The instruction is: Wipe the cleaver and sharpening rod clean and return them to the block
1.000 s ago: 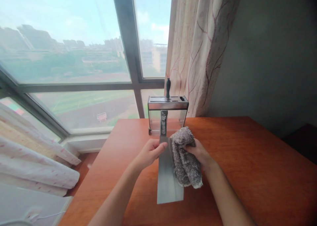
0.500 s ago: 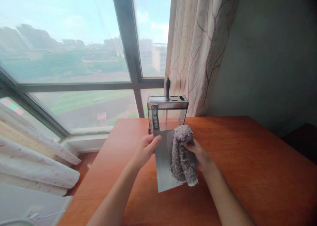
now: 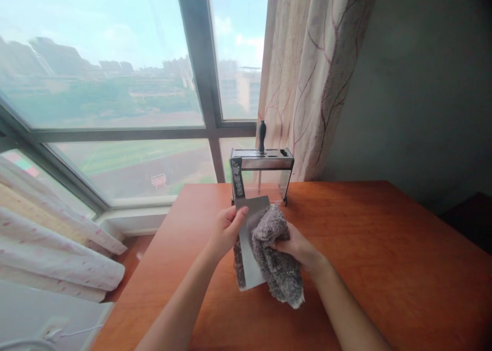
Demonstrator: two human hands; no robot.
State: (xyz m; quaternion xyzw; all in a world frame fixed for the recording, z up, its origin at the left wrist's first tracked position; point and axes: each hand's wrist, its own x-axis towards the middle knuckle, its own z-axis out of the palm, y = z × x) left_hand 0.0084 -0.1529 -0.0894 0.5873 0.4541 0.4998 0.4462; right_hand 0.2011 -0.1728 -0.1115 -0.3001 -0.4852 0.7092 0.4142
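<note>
A cleaver (image 3: 252, 259) with a broad metal blade is held above the table, its dark handle (image 3: 237, 179) pointing away from me. My left hand (image 3: 227, 228) pinches the blade by its left edge near the handle, thumb on top. A fluffy grey cloth (image 3: 274, 253) is bunched in my right hand (image 3: 298, 246) and lies over the right side of the blade. Some grey cloth also shows past the blade's left edge, below my left hand. The fingers under the blade and cloth are hidden.
A clear-sided knife block (image 3: 265, 164) with a metal top stands at the table's far edge, with one dark-handled tool (image 3: 262, 137) upright in it. The wooden table (image 3: 357, 248) extends to both sides. Beyond are windows and curtains (image 3: 303, 74).
My right hand has moved the cloth left and toward me across the blade. The cleaver has tilted slightly, and grey cloth now shows at its left edge.
</note>
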